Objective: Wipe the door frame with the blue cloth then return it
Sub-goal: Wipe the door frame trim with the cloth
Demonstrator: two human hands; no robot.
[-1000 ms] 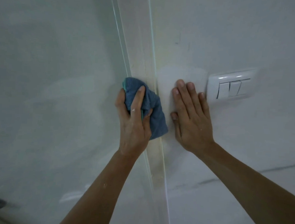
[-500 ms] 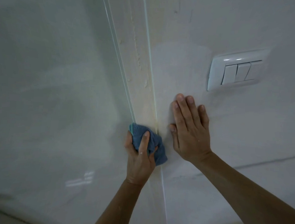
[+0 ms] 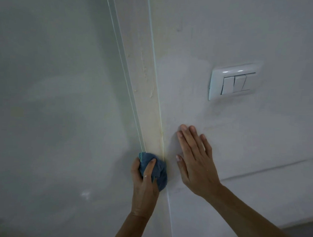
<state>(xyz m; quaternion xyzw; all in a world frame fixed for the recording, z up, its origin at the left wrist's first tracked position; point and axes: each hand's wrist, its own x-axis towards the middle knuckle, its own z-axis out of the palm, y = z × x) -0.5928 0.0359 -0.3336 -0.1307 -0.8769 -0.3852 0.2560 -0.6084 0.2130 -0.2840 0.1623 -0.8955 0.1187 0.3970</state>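
A cream door frame [image 3: 148,93] runs from the top centre down to the bottom centre, with rough flecks on its upper part. My left hand [image 3: 144,184] grips a bunched blue cloth [image 3: 158,170] and presses it against the frame low in the view. My right hand [image 3: 195,159] lies flat with straight fingers on the white wall just right of the frame, beside the cloth.
A white door panel [image 3: 53,114] fills the left side. A white light switch plate [image 3: 234,81] with three rockers sits on the wall at the upper right. A thin line [image 3: 275,167] crosses the wall at the lower right.
My left hand has slid the cloth down the frame, away from the switch's height. My right hand has moved down the wall alongside it, still flat.
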